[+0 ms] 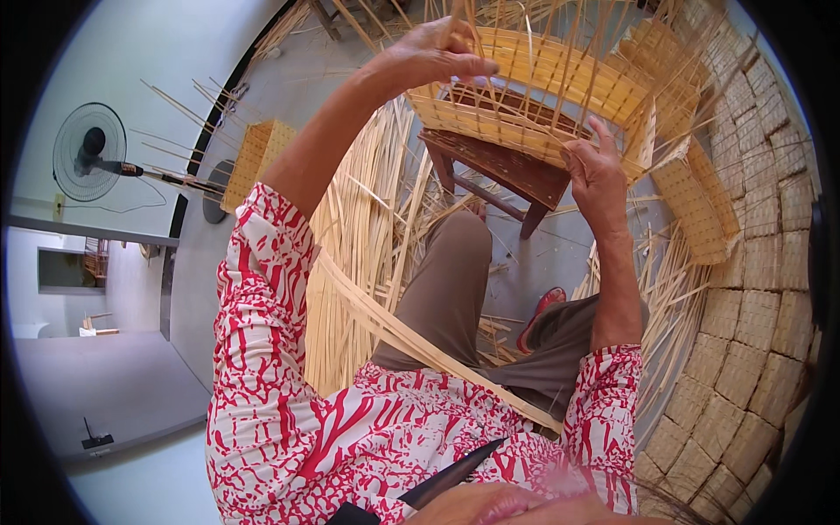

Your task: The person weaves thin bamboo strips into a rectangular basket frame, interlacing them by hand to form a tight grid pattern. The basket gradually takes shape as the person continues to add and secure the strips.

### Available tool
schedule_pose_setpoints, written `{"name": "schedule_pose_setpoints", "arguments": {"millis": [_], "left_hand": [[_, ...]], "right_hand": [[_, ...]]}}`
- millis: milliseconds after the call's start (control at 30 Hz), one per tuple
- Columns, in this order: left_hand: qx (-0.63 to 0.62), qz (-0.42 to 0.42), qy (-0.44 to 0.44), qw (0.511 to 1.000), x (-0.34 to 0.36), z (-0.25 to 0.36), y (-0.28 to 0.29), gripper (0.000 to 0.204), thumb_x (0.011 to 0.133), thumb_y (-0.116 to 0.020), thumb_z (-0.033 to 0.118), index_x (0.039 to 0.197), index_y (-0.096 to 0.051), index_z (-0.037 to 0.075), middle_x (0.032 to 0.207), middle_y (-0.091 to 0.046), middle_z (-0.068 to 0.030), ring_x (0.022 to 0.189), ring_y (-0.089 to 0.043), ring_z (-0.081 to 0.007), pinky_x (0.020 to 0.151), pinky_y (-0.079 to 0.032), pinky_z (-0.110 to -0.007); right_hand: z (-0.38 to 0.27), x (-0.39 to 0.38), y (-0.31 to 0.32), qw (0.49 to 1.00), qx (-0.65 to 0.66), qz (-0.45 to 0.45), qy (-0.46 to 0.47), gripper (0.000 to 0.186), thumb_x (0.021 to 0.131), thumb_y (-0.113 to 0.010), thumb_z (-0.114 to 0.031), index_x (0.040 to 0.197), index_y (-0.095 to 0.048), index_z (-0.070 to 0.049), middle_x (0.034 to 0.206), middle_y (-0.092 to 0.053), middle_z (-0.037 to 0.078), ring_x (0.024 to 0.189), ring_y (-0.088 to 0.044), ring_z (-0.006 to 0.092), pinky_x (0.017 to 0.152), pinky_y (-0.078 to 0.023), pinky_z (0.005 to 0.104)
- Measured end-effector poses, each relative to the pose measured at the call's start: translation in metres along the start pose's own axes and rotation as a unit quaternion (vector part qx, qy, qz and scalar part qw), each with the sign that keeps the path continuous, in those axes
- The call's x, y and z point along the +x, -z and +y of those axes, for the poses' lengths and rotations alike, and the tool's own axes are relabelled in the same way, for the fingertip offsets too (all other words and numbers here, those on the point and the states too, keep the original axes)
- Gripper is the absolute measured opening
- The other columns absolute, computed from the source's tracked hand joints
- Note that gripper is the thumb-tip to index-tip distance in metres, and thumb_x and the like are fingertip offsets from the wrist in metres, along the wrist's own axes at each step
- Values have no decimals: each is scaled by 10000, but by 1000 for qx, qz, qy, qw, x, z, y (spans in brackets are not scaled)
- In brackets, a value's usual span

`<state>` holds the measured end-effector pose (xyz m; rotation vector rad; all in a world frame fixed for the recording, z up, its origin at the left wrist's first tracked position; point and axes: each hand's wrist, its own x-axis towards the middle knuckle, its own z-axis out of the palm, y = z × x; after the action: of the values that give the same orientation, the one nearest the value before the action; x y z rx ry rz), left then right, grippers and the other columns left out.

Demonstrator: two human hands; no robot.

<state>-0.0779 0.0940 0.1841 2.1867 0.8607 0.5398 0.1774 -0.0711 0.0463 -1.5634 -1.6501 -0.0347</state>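
A half-woven bamboo basket [560, 70], long and pale yellow, rests on a worn brown wooden stool [499, 166]. Thin upright strips stick up from its walls. At the basket's left end my left hand [437, 54] is raised, its thumb and fingers pinched round a thin bamboo strip [472, 22]. My right hand [598, 171] grips the near right corner of the basket wall, one finger pointing upward. The fingertips of that hand are partly hidden by the weave. Across my lap lies a bundle of flat bamboo strips [411, 332].
Loose bamboo strips [350, 219] cover the floor on my left. More partly woven baskets [696, 201] stand at the right, and another basket [258, 162] at the left. Stacked woven baskets [744, 350] line the right side. A standing fan [92, 149] is at far left.
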Motion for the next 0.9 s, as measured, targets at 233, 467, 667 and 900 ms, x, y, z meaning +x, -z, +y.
{"name": "schedule_pose_setpoints", "arguments": {"millis": [233, 467, 667, 900], "left_hand": [[-125, 6, -183, 975, -16, -1, 3, 488, 1031, -582, 494, 825, -751, 85, 843, -705, -44, 851, -679, -161, 835, -522, -358], [-43, -77, -112, 990, 8, 14, -6, 963, 896, -704, 570, 1611, -270, 93, 1395, -609, -211, 1132, -699, -315, 1042, -522, -443], [-86, -173, 40, 980, 73, 12, -17, 1169, 847, -796, 488, 1625, -70, 3, 1514, -425, -325, 1296, -584, -368, 972, -570, -406], [-132, -261, 154, 944, 97, 14, -18, 1056, 904, -779, 330, 1628, -77, 16, 1447, -560, -208, 1301, -582, -313, 884, -588, -335]], "right_hand": [[11, 3, -24, 998, 54, -36, -17, 134, 954, -675, -203, 1040, -721, -110, 1062, -608, 162, 919, -660, 380, 761, -536, 471], [7, 7, -38, 998, 54, -13, -32, 125, 968, -661, -192, 1037, -726, -112, 961, -578, 135, 824, -643, 368, 694, -520, 474], [-11, 6, -28, 995, 77, -19, -63, 140, 972, -660, -196, 1056, -731, -110, 963, -593, 138, 851, -654, 364, 709, -524, 466], [-11, 4, -29, 995, 86, -4, -55, 139, 975, -663, -224, 1024, -717, -105, 960, -595, 140, 838, -653, 369, 701, -522, 476]]}}
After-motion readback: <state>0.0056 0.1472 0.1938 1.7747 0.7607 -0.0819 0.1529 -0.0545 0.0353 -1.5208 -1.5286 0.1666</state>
